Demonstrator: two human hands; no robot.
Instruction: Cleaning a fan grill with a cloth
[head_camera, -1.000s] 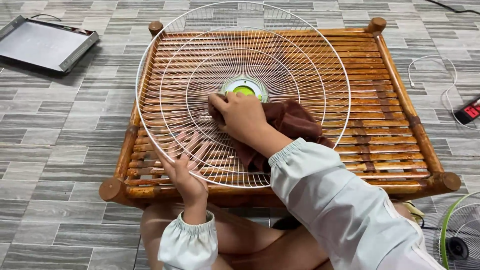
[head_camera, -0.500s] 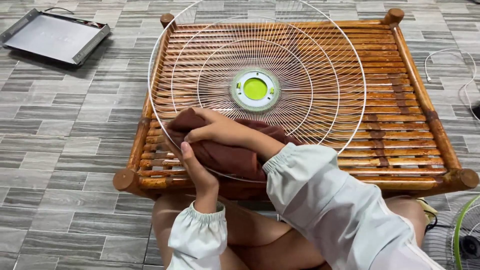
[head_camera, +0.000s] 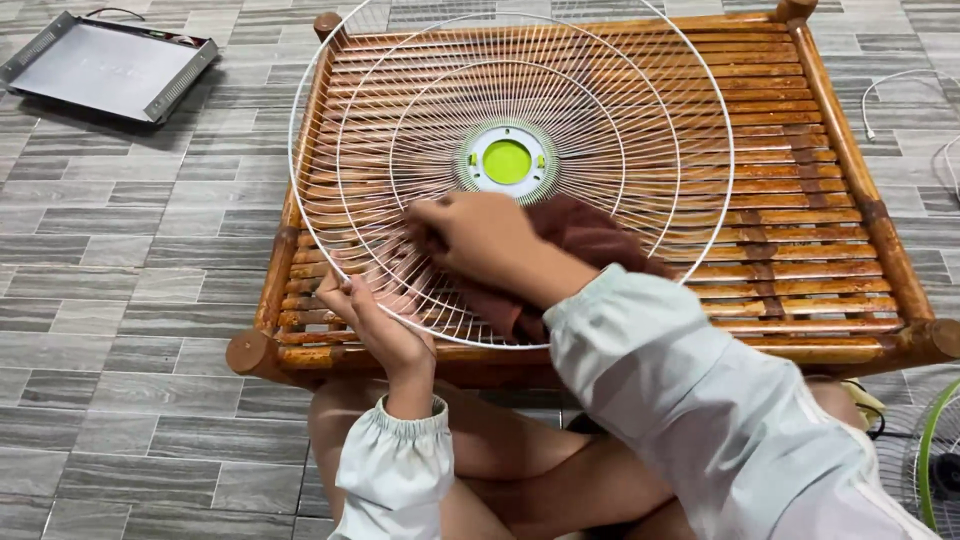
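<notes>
Left hand (head_camera: 375, 325) fingers pinch rim of round white wire fan grille (head_camera: 640, 150); right hand (head_camera: 480, 235) fingers curled, pressing crumpled brown cloth (head_camera: 590, 230) onto spokes.

cloth (head_camera: 580, 235): my right hand (head_camera: 485, 238) and sleeve cover most of this brown rag; only folds show past my wrist.
right hand: blurred, so I can't make out my fingertips.
fan guard (head_camera: 640, 120): the top of the white wire rim is cut off by the upper edge.
left hand (head_camera: 372, 322): my fingertips sit behind the wires at the near rim.
second fan (head_camera: 935, 450): only a green-rimmed sliver at the right edge.
bamboo table (head_camera: 850, 180): far corners clipped.
</notes>
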